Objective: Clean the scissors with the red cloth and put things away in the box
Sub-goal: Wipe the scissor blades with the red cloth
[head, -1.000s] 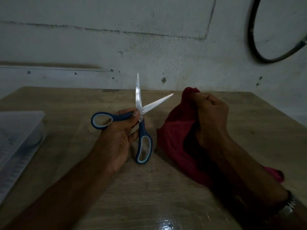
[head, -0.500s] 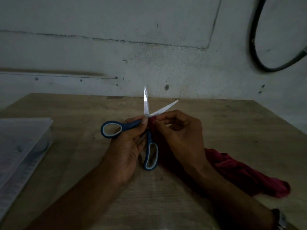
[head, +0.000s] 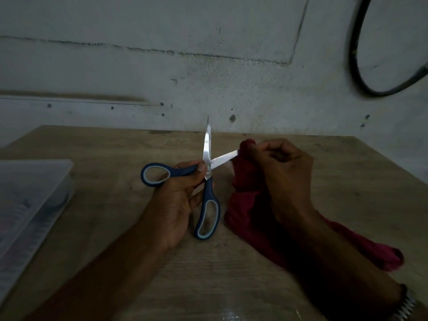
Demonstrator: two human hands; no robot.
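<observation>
Head view: your left hand [head: 178,198] holds the scissors [head: 207,179] by the pivot, blades spread above the tabletop [head: 111,218]. Your right hand [head: 282,172] pinches the red cloth [head: 243,205] round one blade's tip. Box [head: 27,205] sits far left.

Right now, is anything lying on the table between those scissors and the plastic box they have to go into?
Nothing visible does. The left hand holds the open scissors near the table's middle, the right hand wipes one blade with the red cloth, and only bare table lies between the scissors and the plastic box at the left edge.
</observation>
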